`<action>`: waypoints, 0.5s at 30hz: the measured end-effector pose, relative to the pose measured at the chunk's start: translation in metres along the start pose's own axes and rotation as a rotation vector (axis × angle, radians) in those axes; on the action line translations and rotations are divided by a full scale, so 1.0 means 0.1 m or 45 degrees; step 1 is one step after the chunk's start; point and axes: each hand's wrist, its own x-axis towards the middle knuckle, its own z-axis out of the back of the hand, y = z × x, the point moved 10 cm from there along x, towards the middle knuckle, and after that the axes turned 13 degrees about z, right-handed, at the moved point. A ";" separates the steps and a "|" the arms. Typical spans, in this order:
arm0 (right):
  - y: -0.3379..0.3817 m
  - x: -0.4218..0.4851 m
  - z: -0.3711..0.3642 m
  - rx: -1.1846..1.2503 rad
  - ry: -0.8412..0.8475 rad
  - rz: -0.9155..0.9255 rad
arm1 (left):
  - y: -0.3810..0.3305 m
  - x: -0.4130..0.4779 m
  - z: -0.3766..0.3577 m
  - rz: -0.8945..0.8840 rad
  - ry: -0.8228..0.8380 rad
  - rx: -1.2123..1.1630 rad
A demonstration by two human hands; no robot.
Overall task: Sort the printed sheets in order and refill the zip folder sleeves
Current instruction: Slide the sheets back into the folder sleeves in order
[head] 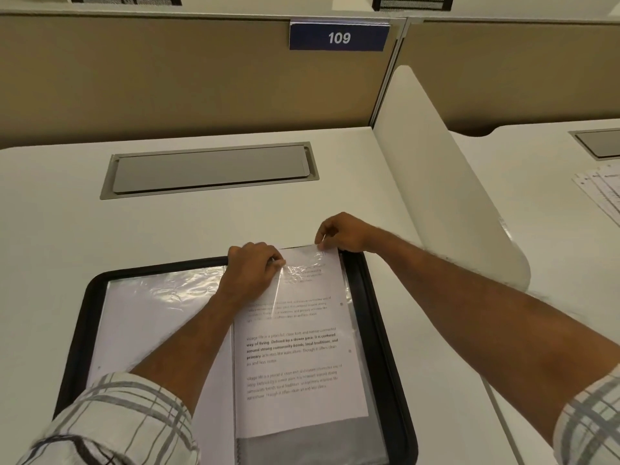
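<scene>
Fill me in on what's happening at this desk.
A person in a plaid shirt is working on an open black zip folder lying on a white desk. The left hand and the right hand both pinch the top edge of a clear sleeve on the folder's right side. A printed sheet lies there with its top under the crinkled plastic. Whether it is fully seated cannot be told. More sheets lie on the neighbouring desk.

Just beside the left fingers (273, 261), glare on the crinkled sleeve (303, 268) blurs the top lines of the printed sheet (295, 357). Nearer than the fingers, the zip folder (389, 313) runs off the bottom edge. Far right of the right fingers (322, 236), loose papers (600, 191) are cut off, their print too small to read.
</scene>
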 end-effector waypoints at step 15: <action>-0.03 -0.33 -0.31 -0.068 0.229 -0.117 | -0.02 -0.03 0.01 0.048 -0.047 0.087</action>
